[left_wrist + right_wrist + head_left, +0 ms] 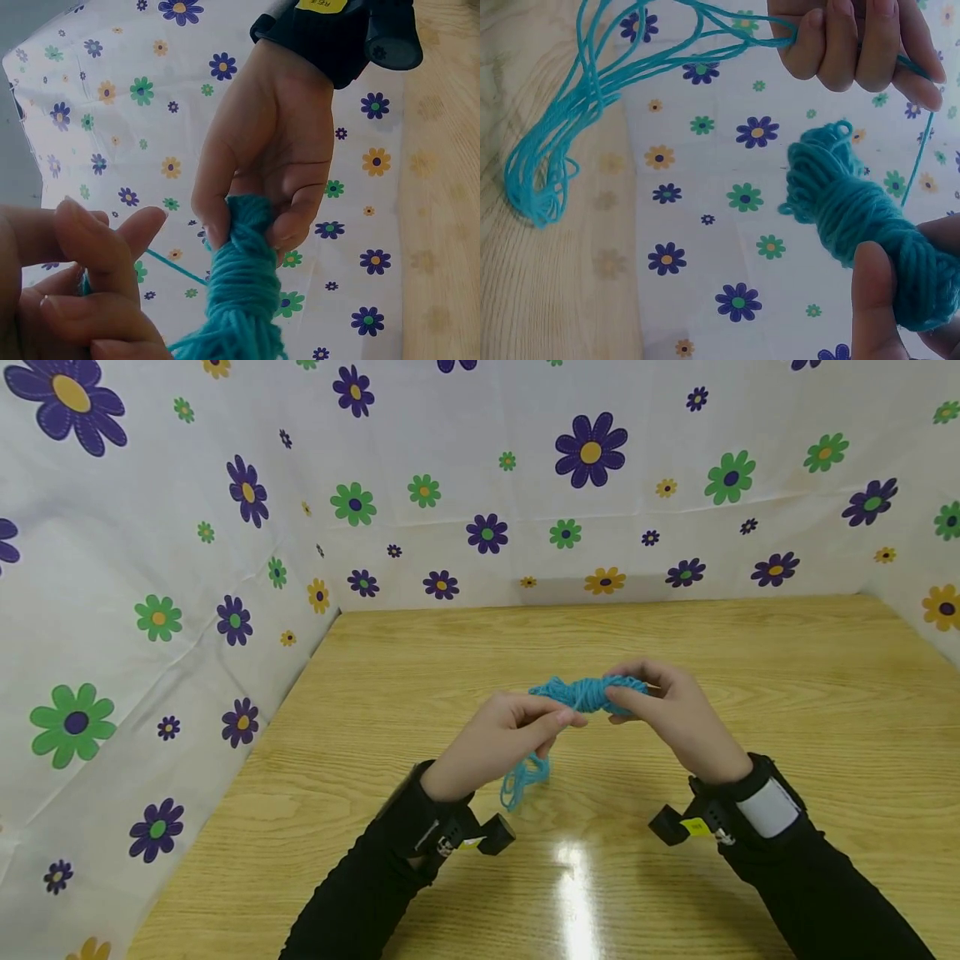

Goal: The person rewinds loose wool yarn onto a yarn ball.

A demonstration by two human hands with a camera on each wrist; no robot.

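A bundle of blue yarn (588,695), wrapped round its middle, is held up above the table. My right hand (675,710) grips its right end between thumb and fingers, as the left wrist view also shows on the yarn bundle (244,277). Just left of the bundle, my left hand (506,735) pinches a single strand that runs taut to the wrapped part. From the curled left fingers (877,45), loose loops of yarn (547,165) hang down towards the tabletop. Both ends of the bundle (847,202) bulge out past the winding.
The wooden table (375,677) spreads under both hands. White cloth (450,460) with printed flowers stands behind it and along the left side. Each wrist wears a black strap with a small camera (497,835).
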